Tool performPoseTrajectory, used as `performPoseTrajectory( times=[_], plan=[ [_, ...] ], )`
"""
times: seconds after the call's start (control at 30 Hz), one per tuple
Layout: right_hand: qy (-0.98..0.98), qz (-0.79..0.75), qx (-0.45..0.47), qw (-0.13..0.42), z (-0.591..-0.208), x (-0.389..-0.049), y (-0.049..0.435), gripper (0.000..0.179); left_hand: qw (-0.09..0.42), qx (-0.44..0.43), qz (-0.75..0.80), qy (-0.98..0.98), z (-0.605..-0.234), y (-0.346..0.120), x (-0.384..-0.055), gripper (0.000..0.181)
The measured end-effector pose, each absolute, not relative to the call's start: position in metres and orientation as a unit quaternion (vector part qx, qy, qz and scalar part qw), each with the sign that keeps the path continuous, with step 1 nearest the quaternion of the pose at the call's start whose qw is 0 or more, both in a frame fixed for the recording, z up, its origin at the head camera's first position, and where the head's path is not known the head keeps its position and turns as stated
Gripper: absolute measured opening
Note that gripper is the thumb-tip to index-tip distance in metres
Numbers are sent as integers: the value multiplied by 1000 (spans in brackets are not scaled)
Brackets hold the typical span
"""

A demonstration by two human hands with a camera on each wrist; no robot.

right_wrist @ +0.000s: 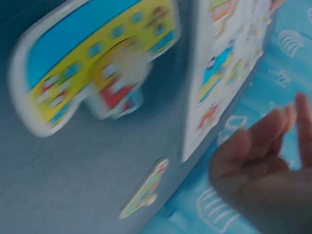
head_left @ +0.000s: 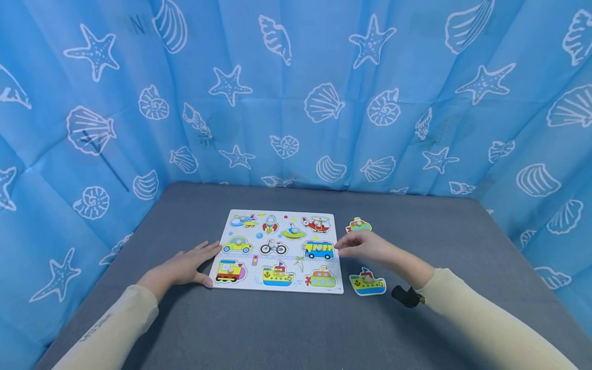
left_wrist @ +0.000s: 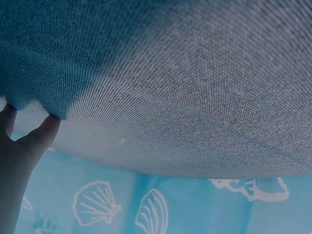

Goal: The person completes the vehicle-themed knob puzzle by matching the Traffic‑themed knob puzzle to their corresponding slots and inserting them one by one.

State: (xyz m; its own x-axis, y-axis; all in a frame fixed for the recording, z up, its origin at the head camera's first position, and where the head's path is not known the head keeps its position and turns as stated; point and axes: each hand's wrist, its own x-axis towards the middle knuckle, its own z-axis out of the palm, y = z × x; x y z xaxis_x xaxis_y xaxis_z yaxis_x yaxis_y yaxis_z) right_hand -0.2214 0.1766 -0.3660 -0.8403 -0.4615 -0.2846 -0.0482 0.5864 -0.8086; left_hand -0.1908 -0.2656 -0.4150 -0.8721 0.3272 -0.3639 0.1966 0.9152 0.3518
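A white puzzle board (head_left: 252,280) printed with vehicles lies flat on the table. My left hand (head_left: 189,264) rests at its left edge, fingers spread, thumb by the lower corner. Over the board's right edge, beside the blue bus piece (head_left: 319,250), is my right hand (head_left: 363,245). In the right wrist view, the right hand (right_wrist: 263,165) has loosely bent fingers with nothing between them. A ship puzzle piece (head_left: 367,285) lies right of the board, below that hand. Past the hand lies a submarine puzzle piece (head_left: 362,226), partly covered by it in the head view.
Knobbed pieces such as a yellow car (head_left: 237,245), a train (head_left: 230,271) and a helicopter (head_left: 316,225) sit in the board. A black wrist camera (head_left: 406,296) hangs under the right wrist. Blue shell-print curtains (head_left: 287,113) surround the grey table (head_left: 277,329).
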Motion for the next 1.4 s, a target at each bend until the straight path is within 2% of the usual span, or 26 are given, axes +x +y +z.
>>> performPoseTrajectory(
  times=[0.13,0.6,0.9,1.4],
  plan=[
    [836,-440,-201,260,-369,-223,194,31,210,140,151,956,-415,-265,-191,109],
    [814,-422,-273,290,-385,-226,238,27,206,137,144,958,-419,-266,-192,110],
    [804,-415,-288,314,-402,-230,253,27,211,135,145,957,-418,-266,-192,109],
    [800,-402,-298,330,-407,-234,255,25,215,133,150,956,-423,-267,-195,111]
  ],
)
